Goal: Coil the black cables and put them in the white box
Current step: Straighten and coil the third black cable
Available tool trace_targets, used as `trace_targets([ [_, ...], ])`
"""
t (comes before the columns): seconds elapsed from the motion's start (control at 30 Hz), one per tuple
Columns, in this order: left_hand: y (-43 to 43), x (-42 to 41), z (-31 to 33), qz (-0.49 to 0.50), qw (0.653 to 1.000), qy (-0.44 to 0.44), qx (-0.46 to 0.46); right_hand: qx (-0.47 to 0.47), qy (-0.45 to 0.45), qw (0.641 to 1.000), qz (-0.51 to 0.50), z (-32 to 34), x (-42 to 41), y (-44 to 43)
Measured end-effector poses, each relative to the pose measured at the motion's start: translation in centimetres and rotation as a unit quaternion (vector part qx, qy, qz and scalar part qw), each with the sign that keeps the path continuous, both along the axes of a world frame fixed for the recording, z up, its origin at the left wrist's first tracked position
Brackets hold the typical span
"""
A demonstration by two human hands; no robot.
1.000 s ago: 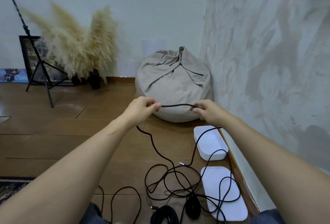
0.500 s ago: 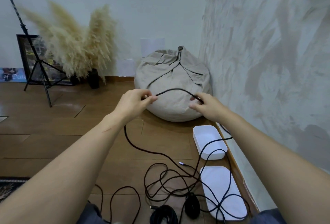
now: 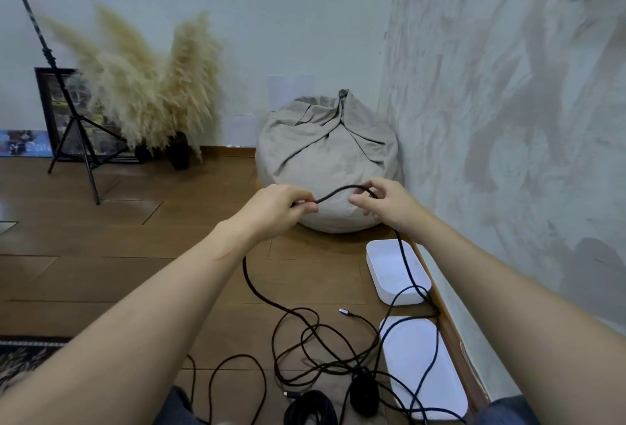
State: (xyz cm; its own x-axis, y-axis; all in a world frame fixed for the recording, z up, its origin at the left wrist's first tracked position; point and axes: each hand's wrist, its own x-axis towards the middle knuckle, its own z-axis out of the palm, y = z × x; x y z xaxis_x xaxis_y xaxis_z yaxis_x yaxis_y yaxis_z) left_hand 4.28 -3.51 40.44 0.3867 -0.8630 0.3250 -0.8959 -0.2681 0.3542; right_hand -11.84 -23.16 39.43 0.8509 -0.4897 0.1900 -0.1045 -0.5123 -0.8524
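A short arc of black cable (image 3: 338, 191) spans between my two raised hands. My left hand (image 3: 279, 206) pinches one end of that arc. My right hand (image 3: 382, 202) holds the other end, thumb and fingers loosely around it. From both hands the cable drops to a loose tangle of black cable (image 3: 325, 350) on the wooden floor. A strand crosses the open white box (image 3: 382, 257) by the right wall. The box's white lid (image 3: 423, 380) lies nearer me with strands over it. Two wound black coils (image 3: 364, 394) rest at the bottom edge.
A beige bean bag (image 3: 325, 160) sits in the corner behind my hands. Pampas grass in dark vases (image 3: 145, 85), a black tripod (image 3: 71, 129) and a framed picture stand at the back left. The textured wall (image 3: 508, 119) runs along the right.
My hands have come closer together, so the cable between them has gone from a straight span to a small raised arc. The hanging strands have shifted with it.
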Motion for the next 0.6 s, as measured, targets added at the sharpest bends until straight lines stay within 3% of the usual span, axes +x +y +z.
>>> trace_targets([
  [0.27,-0.5,-1.1,-0.7,-0.006,1.000,-0.016,0.005,-0.193,0.107,0.974,0.044,0.0,0.7,1.7],
  [0.43,0.8,1.2,-1.4,0.045,0.991,0.118,-0.033,-0.250,0.098,0.957,-0.112,0.6,-0.5,-0.9],
  [0.6,-0.1,-0.2,-1.8,0.018,0.993,0.117,-0.015,-0.220,0.151,0.964,0.016,-0.4,0.3,0.1],
])
